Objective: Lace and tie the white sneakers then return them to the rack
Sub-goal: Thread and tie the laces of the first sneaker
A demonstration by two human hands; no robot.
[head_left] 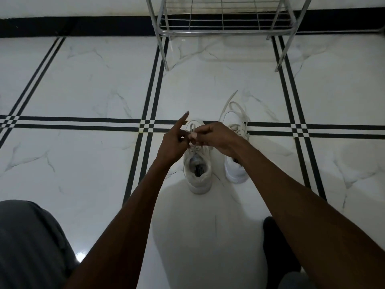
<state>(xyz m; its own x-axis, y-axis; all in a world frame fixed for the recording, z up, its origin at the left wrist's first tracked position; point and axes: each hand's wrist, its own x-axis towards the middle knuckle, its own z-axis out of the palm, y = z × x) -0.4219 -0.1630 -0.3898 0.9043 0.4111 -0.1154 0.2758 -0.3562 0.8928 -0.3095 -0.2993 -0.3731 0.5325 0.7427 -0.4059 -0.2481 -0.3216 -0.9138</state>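
Two white sneakers stand side by side on the floor, toes pointing away from me. Over the left sneaker (199, 176), both hands work its white lace (193, 127). My left hand (174, 142) pinches the lace with its index finger stuck out. My right hand (218, 138) is closed on the lace right beside it. The right sneaker (237, 170) is partly hidden by my right forearm, and its loose laces (233, 107) trail forward on the floor. The metal wire rack (223, 24) stands beyond the shoes with nothing on its lower shelf.
The floor is white marble tile (93, 84) with black stripe borders. A black skirting band (83, 26) runs along the far wall. My grey-clad knee (31, 243) fills the lower left, and a dark shape (279, 247) sits under my right forearm.
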